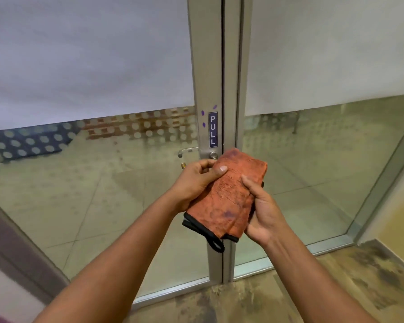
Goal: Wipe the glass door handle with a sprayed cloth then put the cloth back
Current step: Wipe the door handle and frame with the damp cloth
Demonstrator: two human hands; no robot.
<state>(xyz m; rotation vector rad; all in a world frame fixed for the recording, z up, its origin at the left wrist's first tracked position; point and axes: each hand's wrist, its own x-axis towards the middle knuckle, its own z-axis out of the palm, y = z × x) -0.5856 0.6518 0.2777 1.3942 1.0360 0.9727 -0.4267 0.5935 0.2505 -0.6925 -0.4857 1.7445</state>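
A folded orange cloth point(229, 194) with black edging and a black loop hangs between both hands in front of the glass door. My left hand point(196, 180) grips its left side, thumb pressed on top. My right hand point(261, 210) holds its right edge, thumb on the cloth's face. Just above the hands, the door handle's metal base point(213, 155) shows on the left door's frame, under a blue PULL sign point(212, 129). The cloth and hands hide most of the handle on this side. A lever handle point(187, 151) on the far side shows through the glass.
Two glass door leaves meet at a metal frame point(229, 89), with frosted film on the upper glass and dots below it. A glass side panel point(383, 178) angles in at the right. Worn, stained floor point(336, 287) lies in front of the doors.
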